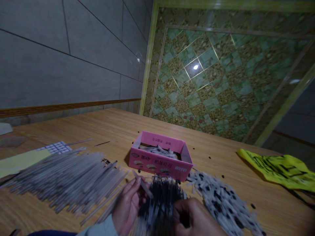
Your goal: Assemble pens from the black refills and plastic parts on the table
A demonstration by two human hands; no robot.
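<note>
My left hand (131,203) is closed around a short translucent plastic tube (145,188), pinched between thumb and fingers and tilted. My right hand (194,218) is curled in a pinch, blurred; what its fingertips hold, if anything, cannot be made out. Between the hands lies a pile of thin black sticks (166,191), partly covered by my right hand. To the left spreads a large heap of long translucent tubes (66,180). On the right is a pile of small clear pieces with black parts (221,200). Behind my hands stands an open pink box (157,165) with similar tubes (159,150) inside.
A yellow bag with black lettering (278,170) lies at the right. At the left are a pale yellow sheet (24,162) and a blue checked piece (57,147). Small black bits are scattered over the wooden table (105,127). A tiled wall (73,65) rises along the left.
</note>
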